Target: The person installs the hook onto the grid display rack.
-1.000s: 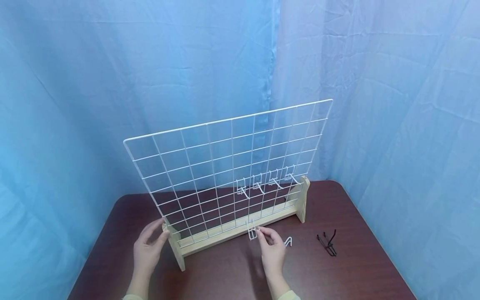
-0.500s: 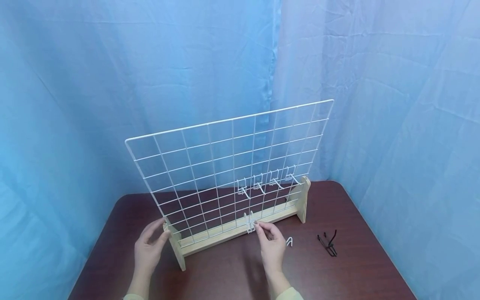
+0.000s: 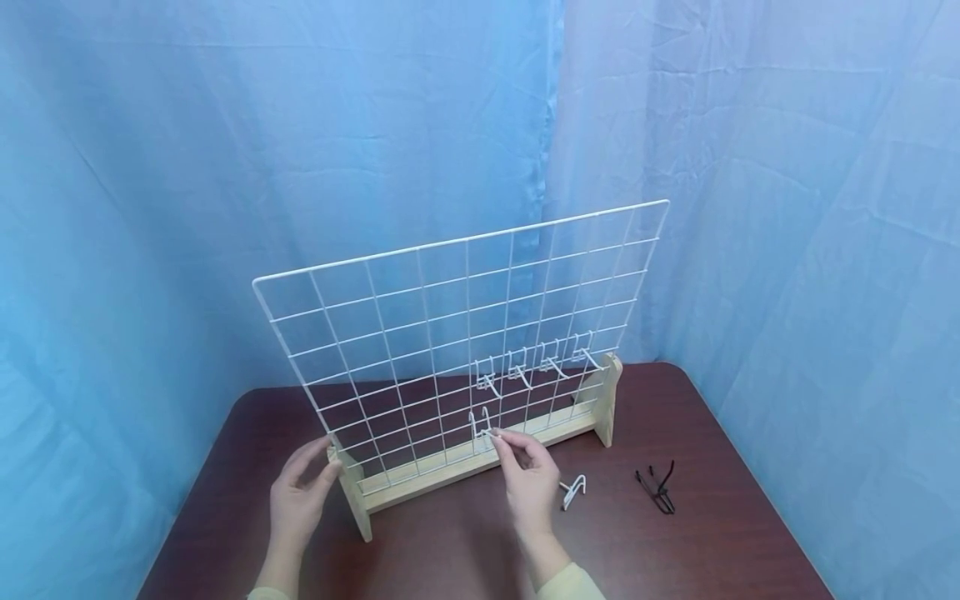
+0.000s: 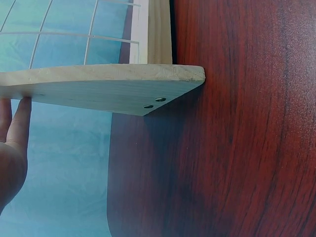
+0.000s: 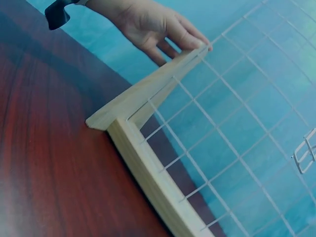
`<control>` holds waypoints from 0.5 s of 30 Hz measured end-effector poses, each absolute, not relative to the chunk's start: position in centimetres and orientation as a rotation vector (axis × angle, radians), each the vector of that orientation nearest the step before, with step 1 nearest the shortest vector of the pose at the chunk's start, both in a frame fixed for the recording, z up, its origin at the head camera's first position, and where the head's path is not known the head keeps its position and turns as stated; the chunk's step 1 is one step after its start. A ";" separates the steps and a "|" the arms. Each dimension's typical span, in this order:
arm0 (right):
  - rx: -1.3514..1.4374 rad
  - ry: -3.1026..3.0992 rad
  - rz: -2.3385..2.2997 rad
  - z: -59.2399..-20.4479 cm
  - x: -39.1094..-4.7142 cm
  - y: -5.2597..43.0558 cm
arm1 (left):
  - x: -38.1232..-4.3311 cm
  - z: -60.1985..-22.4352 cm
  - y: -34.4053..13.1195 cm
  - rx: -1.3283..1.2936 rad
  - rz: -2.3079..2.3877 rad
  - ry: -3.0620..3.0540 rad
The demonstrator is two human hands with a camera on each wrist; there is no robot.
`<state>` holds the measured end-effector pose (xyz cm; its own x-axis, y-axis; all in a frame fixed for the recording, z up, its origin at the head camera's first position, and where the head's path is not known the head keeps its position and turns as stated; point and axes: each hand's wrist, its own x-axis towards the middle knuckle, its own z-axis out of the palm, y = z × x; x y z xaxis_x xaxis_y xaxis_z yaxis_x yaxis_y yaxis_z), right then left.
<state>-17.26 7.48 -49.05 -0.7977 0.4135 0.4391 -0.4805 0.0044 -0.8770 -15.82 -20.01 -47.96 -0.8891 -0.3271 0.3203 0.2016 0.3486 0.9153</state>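
Observation:
A white wire grid panel (image 3: 465,240) stands upright in a wooden base (image 3: 420,482). My left hand (image 3: 296,492) holds the top of the base's left end piece (image 3: 356,504), thumb in front and fingers behind; the right wrist view shows this grip too. Between thumb and forefinger, my right hand (image 3: 531,483) pinches a white wire hook (image 3: 484,433), whose two prongs point up against the grid's lower rows. Several white hooks (image 3: 492,386) hang in a row higher on the grid, towards the right. My right hand is out of the right wrist view.
On the dark red tabletop (image 3: 720,533), a loose white hook (image 3: 574,492) lies just right of my right hand. Farther right lies a black wire hook (image 3: 660,493). Blue curtains (image 3: 375,125) hang behind and at both sides.
My right hand has moved the white hook up and left, from in front of the base to the grid's lower rows. The loose white hook shows more fully. My left hand keeps its place.

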 end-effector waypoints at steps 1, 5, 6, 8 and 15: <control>0.085 -1.662 1.858 -48.8 -17.4 7.3 | -15.8 -48.0 -20.0 0.106 -1.564 -2.163; 0.152 -1.628 1.876 -47.8 -17.7 6.8 | -15.8 -48.0 -20.0 0.099 -1.566 -2.159; 0.169 -1.619 1.877 -47.6 -17.8 6.6 | -15.8 -48.0 -20.0 0.099 -1.568 -2.158; 0.196 -1.607 1.871 -47.2 -17.9 6.4 | -15.8 -48.0 -20.0 0.100 -1.571 -2.157; 0.221 -1.570 1.887 -45.9 -18.3 5.8 | -15.8 -47.9 -20.0 0.105 -1.569 -2.165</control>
